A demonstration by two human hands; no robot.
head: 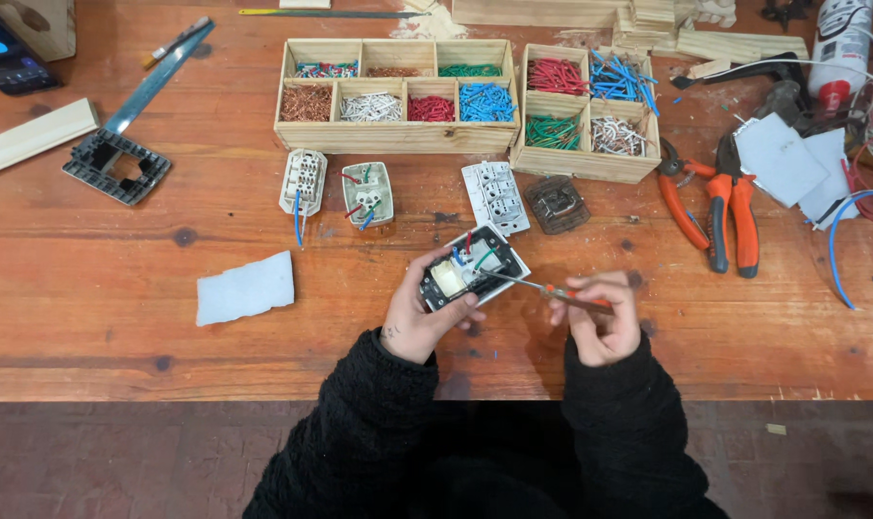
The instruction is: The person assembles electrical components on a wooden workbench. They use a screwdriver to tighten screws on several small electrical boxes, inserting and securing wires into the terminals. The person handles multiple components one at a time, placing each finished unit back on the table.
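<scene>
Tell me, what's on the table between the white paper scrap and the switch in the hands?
Nothing. The head view shows only bare wooden table between the white paper scrap and the switch.

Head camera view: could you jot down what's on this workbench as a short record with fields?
Left hand: holds a switch module, wired side up
Right hand: holds a small screwdriver, tip at the module
Behind: wooden trays of sorted coloured wire pieces
Right side: orange pliers
Surface: wooden table
</scene>
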